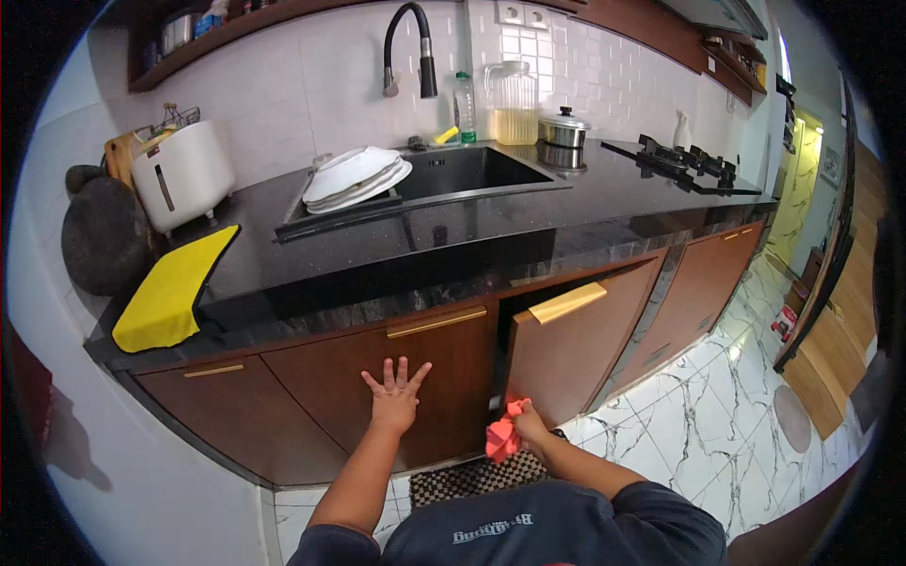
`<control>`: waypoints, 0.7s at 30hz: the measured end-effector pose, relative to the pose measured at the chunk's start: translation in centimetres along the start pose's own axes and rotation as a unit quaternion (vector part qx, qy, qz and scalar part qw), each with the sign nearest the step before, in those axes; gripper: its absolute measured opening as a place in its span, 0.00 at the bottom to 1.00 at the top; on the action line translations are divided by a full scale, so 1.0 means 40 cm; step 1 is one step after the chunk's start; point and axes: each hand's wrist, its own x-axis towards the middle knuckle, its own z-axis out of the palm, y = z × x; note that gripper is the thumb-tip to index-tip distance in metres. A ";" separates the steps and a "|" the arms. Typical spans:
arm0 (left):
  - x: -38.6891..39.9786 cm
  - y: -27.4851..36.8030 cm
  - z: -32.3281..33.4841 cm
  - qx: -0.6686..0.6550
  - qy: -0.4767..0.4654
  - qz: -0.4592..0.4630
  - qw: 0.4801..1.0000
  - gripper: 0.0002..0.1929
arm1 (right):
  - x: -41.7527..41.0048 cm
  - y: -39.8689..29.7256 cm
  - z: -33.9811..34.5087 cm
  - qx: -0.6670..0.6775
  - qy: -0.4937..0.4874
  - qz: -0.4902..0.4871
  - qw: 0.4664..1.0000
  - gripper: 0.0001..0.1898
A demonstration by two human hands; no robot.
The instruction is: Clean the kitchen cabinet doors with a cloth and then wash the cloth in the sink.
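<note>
My left hand point(395, 396) is spread, its fingers apart, at the brown wooden cabinet door point(446, 368) below a brass-coloured handle point(437, 322). In my right hand point(531, 424) is a crumpled coral-red cloth point(504, 433), held low beside the lower edge of a partly open cabinet door point(580, 339). That door has a wide gold-coloured handle point(568, 303) at its top, and a dark gap shows along its left side. A yellow cloth with a dark edge point(170, 297) drapes over the left front edge of the black countertop point(467, 226).
Stacked white plates point(357, 177) lean beside the black sink point(460, 170). Behind stand a pitcher point(515, 106) and a lidded steel pot point(564, 129); a gas hob point(686, 166) is farther right. A stone mortar point(106, 237) sits left. A checkered mat point(467, 484) lies on the floor.
</note>
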 end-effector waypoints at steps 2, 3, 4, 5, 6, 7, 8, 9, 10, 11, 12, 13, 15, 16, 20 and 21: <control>0.000 0.001 0.007 0.001 0.023 -0.002 1.000 0.48 | 0.044 0.000 0.021 0.031 0.011 0.014 0.999 0.09; -0.001 0.001 0.010 -0.004 0.024 -0.001 1.000 0.48 | 0.061 0.001 0.025 0.071 -0.007 0.013 0.997 0.08; 0.000 0.002 0.012 -0.008 0.026 -0.001 1.000 0.47 | 0.085 0.000 0.040 0.077 0.023 0.027 0.996 0.05; 0.000 0.003 0.014 -0.009 0.035 -0.002 0.999 0.47 | 0.101 0.000 0.044 0.049 0.022 -0.002 0.999 0.07; 0.000 0.003 0.015 -0.036 0.017 0.001 0.999 0.46 | 0.117 0.001 0.054 0.029 0.028 -0.005 0.999 0.10; 0.001 0.005 0.016 -0.058 0.007 0.003 0.998 0.45 | 0.127 0.002 0.061 0.017 0.036 -0.008 0.999 0.13; 0.002 0.005 0.016 -0.073 -0.015 -0.001 0.997 0.44 | 0.133 0.005 0.066 0.033 0.035 -0.005 0.999 0.15; 0.003 0.006 0.016 -0.018 0.007 0.001 1.000 0.45 | 0.135 0.007 0.070 0.056 0.038 0.001 0.998 0.17; 0.006 0.009 0.017 0.041 0.013 -0.001 0.999 0.47 | 0.133 0.010 0.068 0.078 0.041 0.008 0.996 0.19; 0.005 0.012 0.019 0.097 0.007 0.002 0.995 0.49 | 0.130 0.013 0.067 0.135 0.030 0.028 0.990 0.20; 0.008 0.013 0.021 0.057 0.045 -0.002 0.997 0.48 | 0.123 0.016 0.059 0.128 0.019 0.030 0.991 0.17; 0.007 0.016 0.024 0.058 0.050 -0.001 0.997 0.47 | 0.118 0.019 0.052 0.129 -0.016 0.021 0.991 0.14; 0.011 0.021 0.032 0.060 0.061 -0.002 0.996 0.47 | 0.104 0.026 0.033 0.021 0.034 -0.035 0.999 0.17; 0.012 0.023 0.036 0.047 0.080 -0.004 0.996 0.48 | 0.098 0.026 0.021 0.024 0.000 -0.048 0.999 0.14; 0.018 0.028 0.048 0.039 0.147 -0.012 0.988 0.49 | 0.064 0.038 0.026 0.051 -0.015 -0.023 0.998 0.07; 0.018 0.027 0.049 0.051 0.149 -0.010 0.987 0.49 | 0.049 0.046 0.046 0.068 -0.053 -0.015 0.996 0.06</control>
